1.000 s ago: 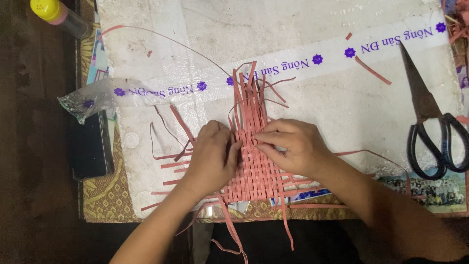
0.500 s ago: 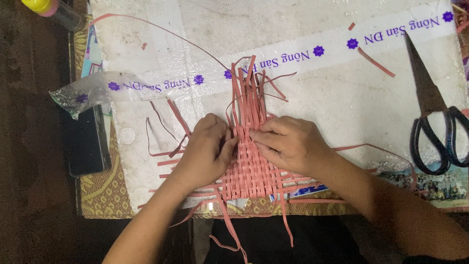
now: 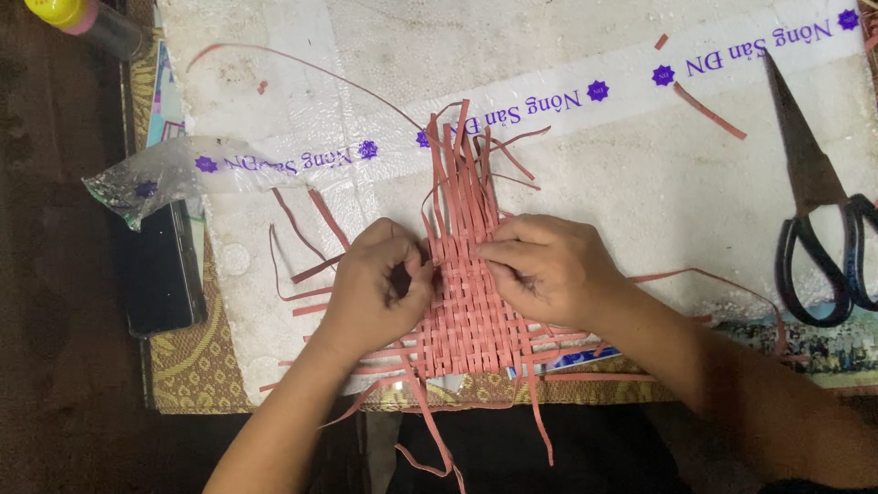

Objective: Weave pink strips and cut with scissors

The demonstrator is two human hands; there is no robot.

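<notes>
A half-woven mat of thin pink strips (image 3: 471, 316) lies on a white foam board (image 3: 585, 183), with loose upright strips (image 3: 462, 165) fanning out above the woven part. My left hand (image 3: 380, 279) pinches a pink strip at the mat's left edge. Pressing on the weave at the upper right edge, my right hand (image 3: 549, 265) has its fingertips on the strips. Both hands meet near the top of the woven area.
Black-handled scissors (image 3: 819, 238) lie at the right on the board. A dark phone (image 3: 163, 274) sits at the left edge, with a clear plastic bag (image 3: 137, 183) above it. A yellow-capped bottle (image 3: 78, 20) is at top left. Loose pink offcuts (image 3: 704, 110) are scattered around.
The view has shifted slightly. My left hand has lifted its fingers from flat on the mat to a pinch at the left edge; my right hand stays on the weave.
</notes>
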